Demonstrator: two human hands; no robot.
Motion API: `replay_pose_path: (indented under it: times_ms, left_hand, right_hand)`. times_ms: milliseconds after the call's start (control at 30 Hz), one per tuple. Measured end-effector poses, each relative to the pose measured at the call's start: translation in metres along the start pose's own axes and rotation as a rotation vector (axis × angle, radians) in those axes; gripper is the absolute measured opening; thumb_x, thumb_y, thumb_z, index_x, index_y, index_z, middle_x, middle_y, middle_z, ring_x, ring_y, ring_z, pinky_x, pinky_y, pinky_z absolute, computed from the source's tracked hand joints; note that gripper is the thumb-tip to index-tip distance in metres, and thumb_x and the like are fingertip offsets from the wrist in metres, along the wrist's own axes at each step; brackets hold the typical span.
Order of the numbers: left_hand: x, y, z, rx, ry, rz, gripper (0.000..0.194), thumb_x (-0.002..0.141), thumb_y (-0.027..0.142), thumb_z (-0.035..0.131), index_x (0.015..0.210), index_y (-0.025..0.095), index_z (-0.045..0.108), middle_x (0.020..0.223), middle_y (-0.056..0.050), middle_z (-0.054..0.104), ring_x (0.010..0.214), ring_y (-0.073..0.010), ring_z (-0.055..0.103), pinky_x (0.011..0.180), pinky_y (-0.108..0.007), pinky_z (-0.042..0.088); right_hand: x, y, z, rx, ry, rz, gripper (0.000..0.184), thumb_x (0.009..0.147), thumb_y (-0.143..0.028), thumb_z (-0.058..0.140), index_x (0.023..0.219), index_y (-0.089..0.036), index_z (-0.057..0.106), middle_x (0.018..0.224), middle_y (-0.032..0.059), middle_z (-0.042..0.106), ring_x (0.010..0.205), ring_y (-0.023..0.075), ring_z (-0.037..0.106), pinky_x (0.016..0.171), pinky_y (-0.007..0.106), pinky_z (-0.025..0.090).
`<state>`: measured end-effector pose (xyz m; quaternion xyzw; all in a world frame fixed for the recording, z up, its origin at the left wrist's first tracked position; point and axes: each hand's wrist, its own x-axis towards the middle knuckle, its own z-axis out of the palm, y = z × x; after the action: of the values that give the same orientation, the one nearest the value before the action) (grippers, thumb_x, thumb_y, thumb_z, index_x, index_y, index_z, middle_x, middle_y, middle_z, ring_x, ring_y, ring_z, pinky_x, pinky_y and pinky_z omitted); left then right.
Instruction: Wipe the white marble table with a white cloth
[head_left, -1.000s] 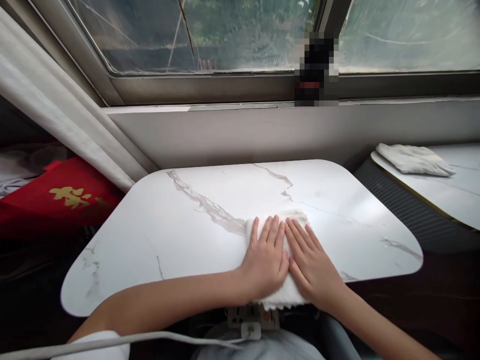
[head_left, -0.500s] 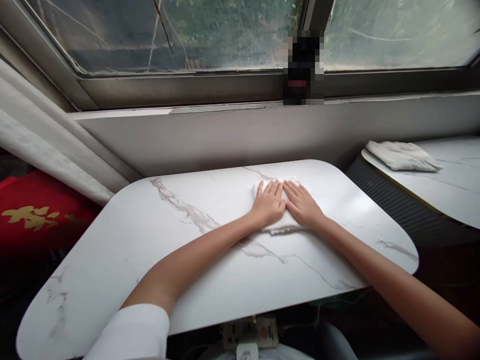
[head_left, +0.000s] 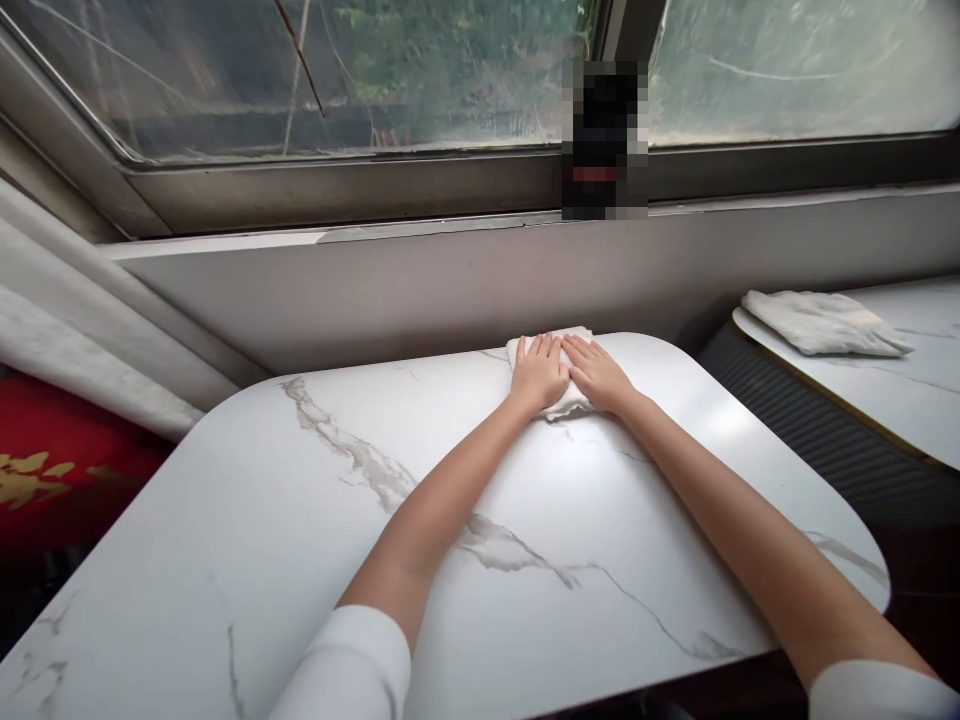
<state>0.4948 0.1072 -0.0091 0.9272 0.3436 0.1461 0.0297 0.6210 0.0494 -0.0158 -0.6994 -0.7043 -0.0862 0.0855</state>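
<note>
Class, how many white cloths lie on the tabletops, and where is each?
2. One cloth is under the left hand and right hand, at the near table's far edge; another cloth lies on the table at right.

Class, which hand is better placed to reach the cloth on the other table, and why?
Right, probably: the right hand lies nearer that cloth, with the left hand farther off, though both rest on another cloth.

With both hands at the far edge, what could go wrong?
The folded white cloth reaches the far edge of the white, grey-veined table, so it might bunch against the pale wall or slip over. The left hand and right hand lie close to that wall, so their fingers may knock it.
</note>
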Motion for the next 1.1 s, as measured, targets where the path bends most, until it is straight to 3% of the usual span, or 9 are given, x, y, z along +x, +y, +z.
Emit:
replay_pose_path:
  times_ms: [200,433,600,700,767,900,1000,1100]
  left_hand:
    - [-0.058,0.048,-0.008,-0.037,-0.008,0.086,0.052,0.093,0.027,0.024,0.140,0.008,0.032,0.147,-0.010,0.030,0.137,-0.0211,0.023,0.113,-0.045,0.009]
    - [-0.148,0.108,-0.033,-0.055,-0.068,0.287,0.057,0.095,0.032,0.020,0.142,0.001,0.025,0.149,-0.015,0.023,0.139,-0.0250,0.013,0.113,-0.046,0.006]
    - [-0.175,0.126,-0.040,-0.098,-0.078,0.414,0.057,0.095,0.034,0.022,0.142,0.001,0.025,0.149,-0.017,0.024,0.139,-0.0269,0.012,0.113,-0.047,0.006]
    - [-0.167,0.125,-0.035,-0.120,-0.075,0.411,0.057,0.094,0.033,0.025,0.142,0.000,0.025,0.149,-0.017,0.024,0.139,-0.0264,0.012,0.113,-0.046,0.006]
    - [-0.149,0.121,-0.029,-0.124,-0.085,0.392,0.057,0.094,0.031,0.025,0.141,0.000,0.026,0.149,-0.016,0.024,0.139,-0.0251,0.014,0.114,-0.044,0.006]
    - [-0.089,0.106,-0.013,-0.113,-0.087,0.267,0.055,0.093,0.027,0.023,0.141,0.001,0.028,0.148,-0.014,0.027,0.138,-0.0223,0.019,0.114,-0.042,0.006]
    - [-0.032,0.088,0.001,-0.089,-0.074,0.166,0.054,0.093,0.026,0.024,0.141,0.003,0.029,0.148,-0.012,0.028,0.137,-0.0203,0.021,0.114,-0.040,0.007]
    - [0.019,0.073,0.012,-0.074,-0.080,0.140,0.053,0.092,0.025,0.024,0.141,0.004,0.030,0.148,-0.011,0.029,0.137,-0.0189,0.022,0.114,-0.038,0.007]
  right_hand:
    - [-0.083,-0.012,-0.020,0.023,0.007,-0.002,0.055,0.090,-0.022,0.022,0.143,-0.007,0.028,0.148,0.0131,0.029,0.137,0.0207,0.022,0.111,0.044,0.023]
    - [-0.207,-0.052,-0.060,0.004,0.069,0.023,0.062,0.091,-0.019,0.024,0.148,-0.019,-0.001,0.151,0.0061,0.023,0.138,0.0197,0.021,0.110,0.045,0.026]
    - [-0.250,-0.066,-0.070,-0.020,0.086,0.080,0.064,0.091,-0.020,0.023,0.147,-0.019,-0.008,0.152,0.0065,0.020,0.137,0.0227,0.022,0.108,0.048,0.029]
    - [-0.246,-0.053,-0.064,-0.041,0.041,0.092,0.065,0.091,-0.021,0.021,0.147,-0.021,-0.012,0.153,0.0047,0.018,0.138,0.0212,0.021,0.109,0.047,0.029]
    - [-0.228,-0.036,-0.057,-0.054,-0.024,0.087,0.064,0.091,-0.023,0.020,0.146,-0.022,-0.013,0.153,0.0041,0.016,0.138,0.0212,0.019,0.109,0.047,0.029]
    - [-0.160,0.006,-0.042,-0.022,-0.122,0.124,0.059,0.092,-0.027,0.019,0.148,-0.018,0.005,0.151,0.0071,0.021,0.138,0.0223,0.019,0.109,0.047,0.027]
    - [-0.098,0.033,-0.032,0.028,-0.080,0.135,0.056,0.090,-0.025,0.023,0.144,-0.013,0.025,0.150,0.0085,0.026,0.138,0.0216,0.020,0.111,0.045,0.023]
    - [-0.050,0.053,-0.024,0.045,-0.074,0.198,0.055,0.088,-0.022,0.024,0.141,-0.009,0.032,0.148,0.0103,0.029,0.137,0.0210,0.023,0.111,0.043,0.022]
